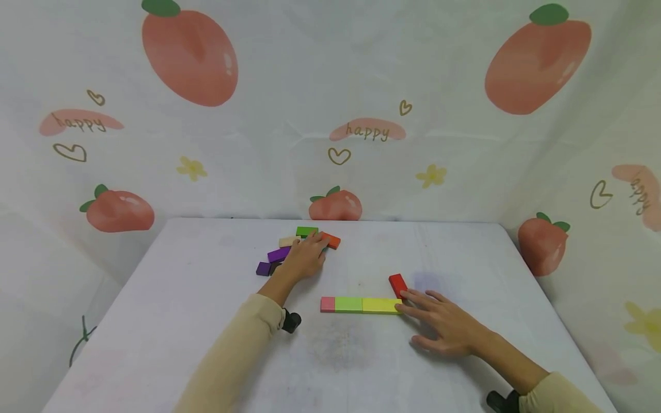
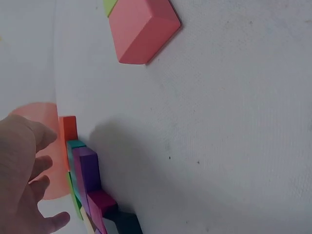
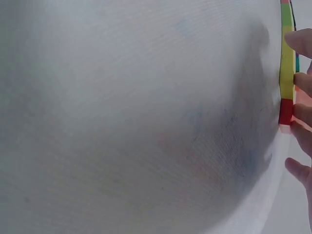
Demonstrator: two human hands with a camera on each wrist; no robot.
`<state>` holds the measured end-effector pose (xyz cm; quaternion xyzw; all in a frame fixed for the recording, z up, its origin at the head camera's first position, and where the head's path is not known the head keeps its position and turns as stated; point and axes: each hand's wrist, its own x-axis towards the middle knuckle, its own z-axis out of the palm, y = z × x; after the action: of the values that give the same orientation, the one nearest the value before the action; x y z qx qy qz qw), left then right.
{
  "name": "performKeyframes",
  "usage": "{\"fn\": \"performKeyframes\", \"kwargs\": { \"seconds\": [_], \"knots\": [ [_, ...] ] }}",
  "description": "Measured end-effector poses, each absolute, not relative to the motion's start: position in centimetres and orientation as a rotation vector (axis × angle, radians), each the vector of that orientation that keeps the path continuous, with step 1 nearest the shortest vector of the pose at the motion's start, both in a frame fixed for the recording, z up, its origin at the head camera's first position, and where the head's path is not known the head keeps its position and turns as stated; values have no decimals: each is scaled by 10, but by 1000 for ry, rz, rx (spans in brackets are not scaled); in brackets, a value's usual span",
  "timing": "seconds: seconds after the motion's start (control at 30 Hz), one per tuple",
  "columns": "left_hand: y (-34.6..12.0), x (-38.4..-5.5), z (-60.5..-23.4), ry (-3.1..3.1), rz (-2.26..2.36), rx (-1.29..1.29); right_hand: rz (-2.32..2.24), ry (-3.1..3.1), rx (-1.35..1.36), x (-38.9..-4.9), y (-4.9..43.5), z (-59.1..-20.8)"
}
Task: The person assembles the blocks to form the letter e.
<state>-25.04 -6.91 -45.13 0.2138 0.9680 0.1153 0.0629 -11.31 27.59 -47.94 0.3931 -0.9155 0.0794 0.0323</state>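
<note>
My left hand reaches over a loose group of coloured blocks toward the back, its fingertips beside an orange block. The left wrist view shows its fingers loosely spread, with the orange block and a purple block past them. My right hand lies low over the table, fingers extended. One fingertip is at the right end of a yellow block, another at the lower end of a slanted red block. Left of the yellow block, a light green block and a pink block continue the row.
Around the left hand lie a green block, a beige block, a violet block and a dark purple block. A printed cloth hangs behind the white table.
</note>
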Motion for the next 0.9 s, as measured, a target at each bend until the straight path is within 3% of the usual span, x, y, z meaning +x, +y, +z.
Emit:
{"fn": "performKeyframes", "kwargs": {
  "seconds": [0.9],
  "knots": [
    [-60, -255, -458, 2852, 267, 596, 248, -2827, 1210, -114, 274, -476]
  ]
}}
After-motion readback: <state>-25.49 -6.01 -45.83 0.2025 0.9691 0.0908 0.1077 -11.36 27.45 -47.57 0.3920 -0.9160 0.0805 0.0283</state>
